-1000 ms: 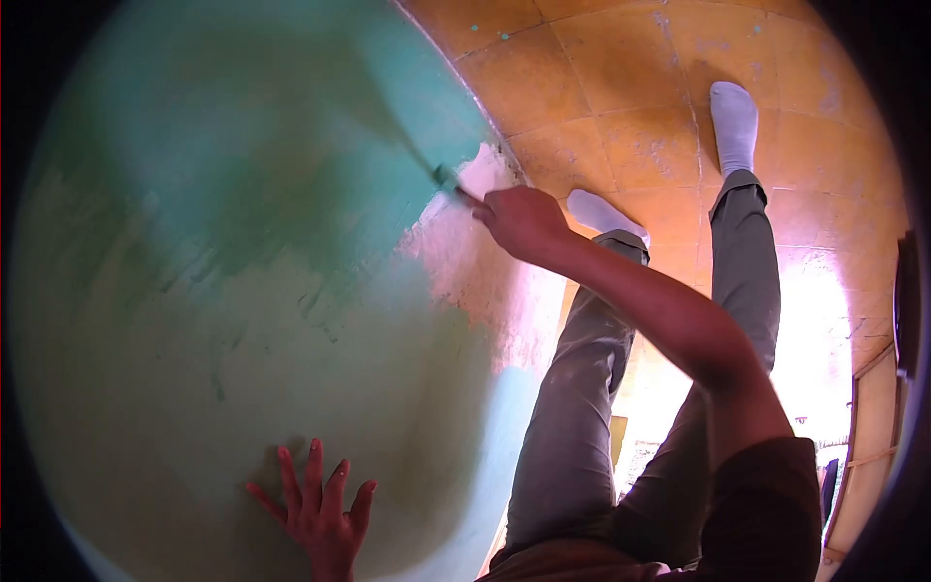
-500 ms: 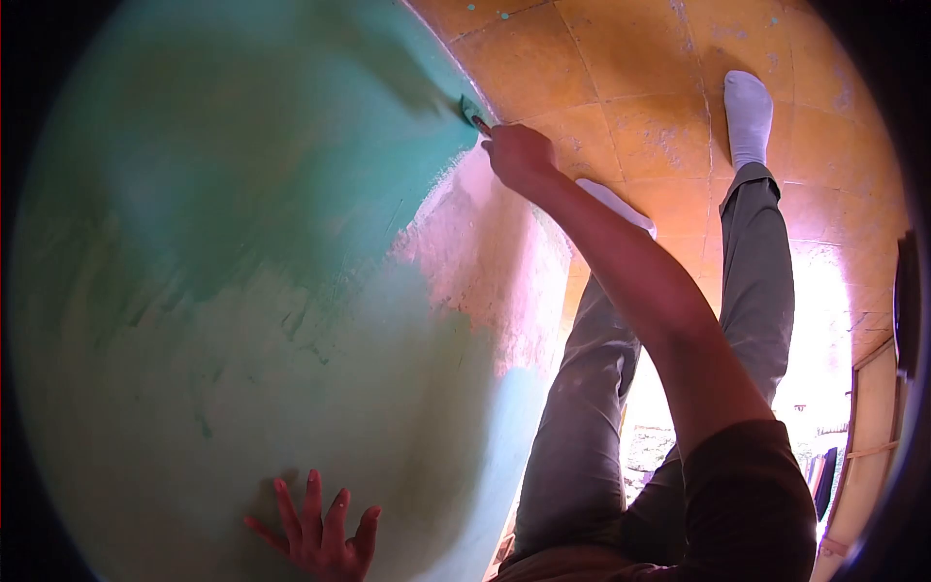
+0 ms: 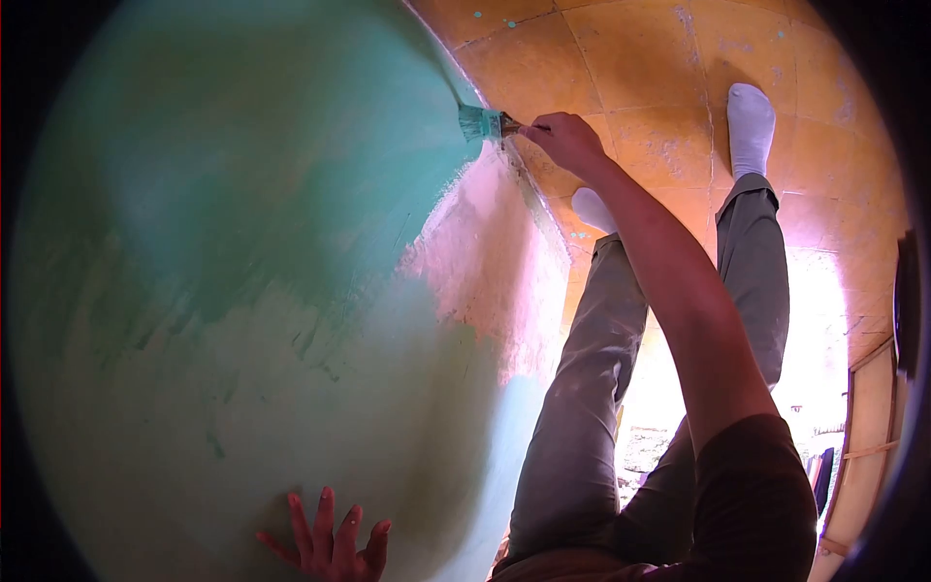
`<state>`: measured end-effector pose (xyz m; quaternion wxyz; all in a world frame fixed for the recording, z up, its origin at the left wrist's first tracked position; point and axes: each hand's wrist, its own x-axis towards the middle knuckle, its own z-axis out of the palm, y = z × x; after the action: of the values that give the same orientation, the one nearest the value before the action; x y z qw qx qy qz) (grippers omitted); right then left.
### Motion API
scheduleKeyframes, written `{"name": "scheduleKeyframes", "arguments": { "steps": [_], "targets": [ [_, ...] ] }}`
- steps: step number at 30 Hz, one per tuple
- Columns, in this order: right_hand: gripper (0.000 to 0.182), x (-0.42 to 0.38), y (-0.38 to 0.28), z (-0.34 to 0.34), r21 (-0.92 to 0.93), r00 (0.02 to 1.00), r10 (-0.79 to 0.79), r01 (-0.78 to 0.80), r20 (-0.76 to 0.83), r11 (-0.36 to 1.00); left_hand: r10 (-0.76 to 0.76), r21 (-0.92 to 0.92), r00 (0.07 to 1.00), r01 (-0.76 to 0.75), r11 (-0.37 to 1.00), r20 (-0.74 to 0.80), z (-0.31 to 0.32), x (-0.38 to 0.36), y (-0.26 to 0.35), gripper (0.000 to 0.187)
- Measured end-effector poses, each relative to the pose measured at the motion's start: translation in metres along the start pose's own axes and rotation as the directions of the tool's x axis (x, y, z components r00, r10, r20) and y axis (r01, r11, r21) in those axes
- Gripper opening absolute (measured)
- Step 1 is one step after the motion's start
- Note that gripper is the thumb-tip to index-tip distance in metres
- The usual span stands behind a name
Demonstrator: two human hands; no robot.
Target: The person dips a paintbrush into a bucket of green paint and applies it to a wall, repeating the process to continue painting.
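My right hand [image 3: 567,142] is closed round the handle of a paintbrush [image 3: 482,123]. The brush's broad bristles, coated in green paint, lie against the wall [image 3: 291,223] near its bottom edge. Just beside the bristles, an unpainted pinkish patch [image 3: 482,233] borders the green paint. My left hand [image 3: 335,543] has its fingers spread at the bottom of the view, resting on the paler green part of the wall and holding nothing.
The floor [image 3: 640,126] is orange tile with a few green paint specks. My feet in white socks [image 3: 751,126] stand on it close to the wall. Bright light comes from an opening behind my legs, and a wooden frame [image 3: 863,446] is at the right.
My right hand has moved slightly right, away from the wall, and the brush has turned so its broad side shows. My left hand has shifted a little down and right in view.
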<state>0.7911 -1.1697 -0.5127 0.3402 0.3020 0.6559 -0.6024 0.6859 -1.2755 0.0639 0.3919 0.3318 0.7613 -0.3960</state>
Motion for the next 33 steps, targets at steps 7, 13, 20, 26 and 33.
{"name": "scheduleKeyframes", "arguments": {
  "steps": [7, 13, 20, 26, 33],
  "targets": [
    [0.032, 0.015, -0.066, 0.005, -0.304, 0.992, 0.103, -0.119, -0.070, 0.945, -0.013, -0.011, 1.000, 0.013, 1.000, -0.004, 0.000, 0.001, 0.001, 0.032],
    [0.038, -0.032, -0.132, -0.038, -0.249, 0.979, -0.204, 0.195, -0.007, 0.949, -0.013, -0.017, 1.000, 0.013, 1.000, -0.009, 0.000, 0.002, 0.001, 0.030],
    [0.031, 0.016, -0.100, -0.029, -0.349, 0.975, -0.155, 0.092, -0.156, 0.933, -0.025, -0.032, 1.000, 0.025, 0.999, -0.008, -0.001, 0.002, 0.000, 0.029],
    [0.036, -0.023, -0.133, -0.017, -0.365, 0.974, -0.225, 0.203, -0.019, 0.909, -0.026, -0.036, 1.000, 0.026, 0.999, -0.009, -0.001, 0.001, -0.001, 0.029],
    [0.028, -0.009, -0.080, -0.035, -0.309, 0.993, -0.073, 0.040, -0.095, 0.950, -0.018, -0.031, 1.000, 0.018, 0.999, -0.016, 0.003, -0.001, -0.002, 0.030]
  ]
}}
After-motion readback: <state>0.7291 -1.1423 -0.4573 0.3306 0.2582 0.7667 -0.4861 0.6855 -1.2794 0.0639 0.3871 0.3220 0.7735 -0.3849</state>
